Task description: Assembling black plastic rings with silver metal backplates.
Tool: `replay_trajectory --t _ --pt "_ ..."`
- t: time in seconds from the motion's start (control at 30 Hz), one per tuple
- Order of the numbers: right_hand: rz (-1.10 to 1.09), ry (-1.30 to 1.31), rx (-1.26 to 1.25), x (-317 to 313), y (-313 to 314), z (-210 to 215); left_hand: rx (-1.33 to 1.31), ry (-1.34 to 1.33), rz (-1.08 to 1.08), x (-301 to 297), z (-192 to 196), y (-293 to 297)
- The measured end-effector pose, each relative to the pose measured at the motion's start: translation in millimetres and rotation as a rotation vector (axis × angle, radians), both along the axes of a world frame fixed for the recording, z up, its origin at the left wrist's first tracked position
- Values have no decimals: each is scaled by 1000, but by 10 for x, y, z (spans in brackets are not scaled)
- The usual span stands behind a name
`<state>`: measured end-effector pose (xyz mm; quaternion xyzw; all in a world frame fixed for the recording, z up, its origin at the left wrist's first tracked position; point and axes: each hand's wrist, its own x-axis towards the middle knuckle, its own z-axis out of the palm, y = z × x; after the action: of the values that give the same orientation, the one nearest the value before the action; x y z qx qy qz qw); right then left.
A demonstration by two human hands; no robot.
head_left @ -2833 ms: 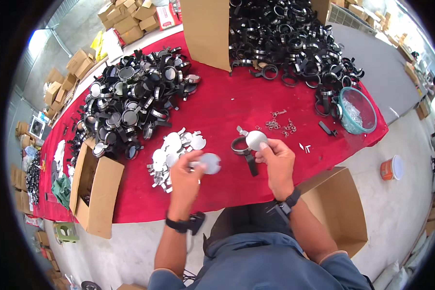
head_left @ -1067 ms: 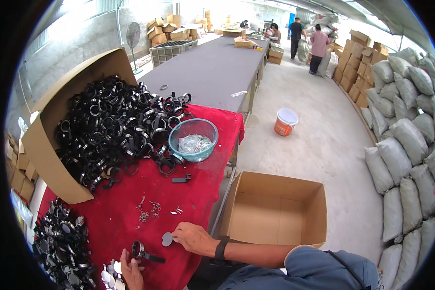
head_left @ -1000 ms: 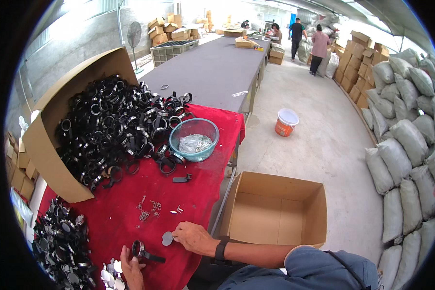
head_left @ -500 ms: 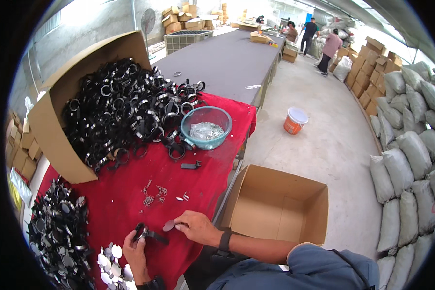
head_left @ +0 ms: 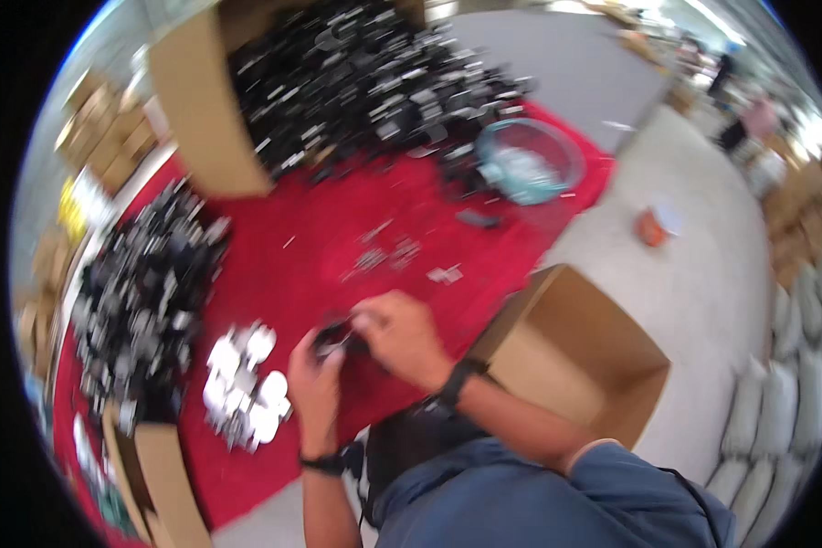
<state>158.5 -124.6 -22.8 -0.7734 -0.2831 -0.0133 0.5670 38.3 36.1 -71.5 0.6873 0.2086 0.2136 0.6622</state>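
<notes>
Over the red cloth (head_left: 292,242), my left hand (head_left: 314,388) is closed around a black ring-shaped piece with a silver rim (head_left: 330,341). My right hand (head_left: 406,336) meets it from the right, its fingers pinched against the piece; motion blur hides what they hold. Shiny white discs (head_left: 244,388) lie piled beside my left wrist. Farther off are small metal bits (head_left: 384,256), a few white slips (head_left: 445,274) and a flat black clip (head_left: 478,219). At the far side rises a big heap of black ring pieces (head_left: 365,82); another heap of black disc-faced pieces (head_left: 142,297) sits at the left.
A teal bowl (head_left: 513,187) with clear packets stands at the cloth's far right. An open cardboard box (head_left: 603,365) is to the right of my forearm, another carton (head_left: 175,484) at lower left. Beyond are an orange bucket (head_left: 651,228), stacked sacks (head_left: 776,416) and blurred people.
My view has swung left and down, so the scene sits higher and farther right. My right hand, which held a round disc apart, has come up against the black ring piece in my left hand.
</notes>
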Motion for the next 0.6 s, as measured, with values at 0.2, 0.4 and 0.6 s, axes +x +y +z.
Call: replay_trajectory --t 0.2,0.4,0.6 --pt "16 178 28 -79 61 -64 -191 -97 91 -20 -30 -157" --pt "76 150 -13 -174 192 -129 -173 -53 102 -92 26 -167" --pt "52 36 -45 -210 219 -119 -113 -78 144 -60 21 -192"
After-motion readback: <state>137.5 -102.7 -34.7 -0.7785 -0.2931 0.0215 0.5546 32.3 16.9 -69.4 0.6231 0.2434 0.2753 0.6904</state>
